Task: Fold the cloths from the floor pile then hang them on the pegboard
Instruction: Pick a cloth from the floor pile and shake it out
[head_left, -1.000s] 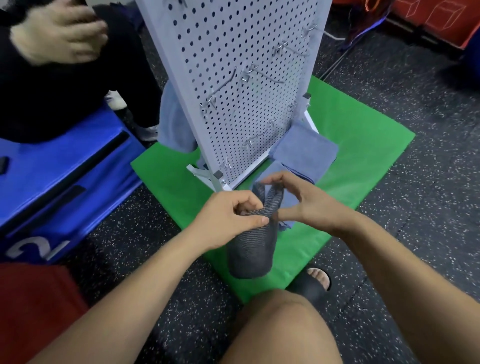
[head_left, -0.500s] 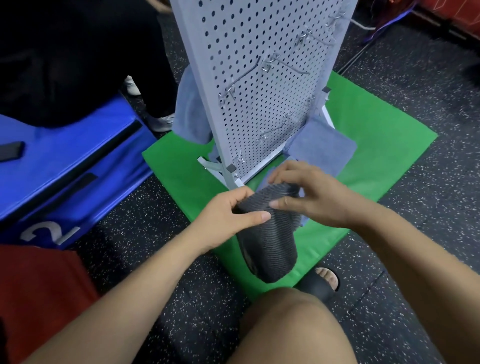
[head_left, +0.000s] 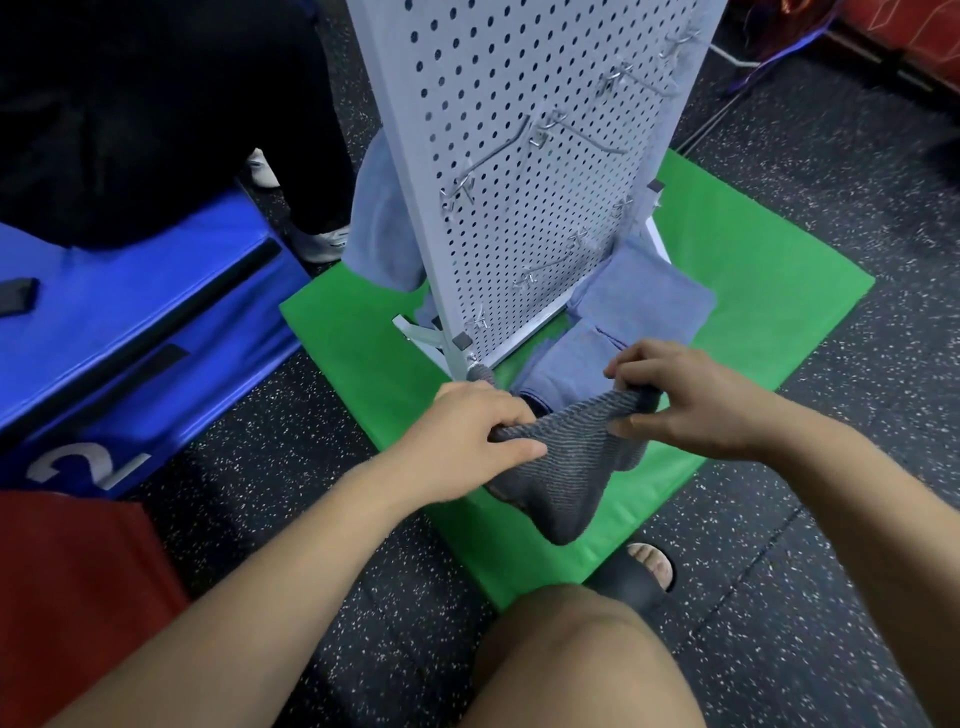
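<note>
Both the left hand (head_left: 467, 436) and right hand (head_left: 691, 400) pinch the striped grey cloth (head_left: 566, 467) between closed fingers (head_left: 511, 449), stretched above the green mat (head_left: 753, 291).

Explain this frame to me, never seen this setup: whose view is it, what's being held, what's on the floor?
No machine here: a camera worn on a person's head looks down at their bare hands. The left hand and right hand each grip one end of a dark grey striped cloth, which hangs between them. Ahead stands a white pegboard with metal hooks on a green mat. Blue-grey cloths lie on the mat at its base, and another cloth hangs behind the board.
</note>
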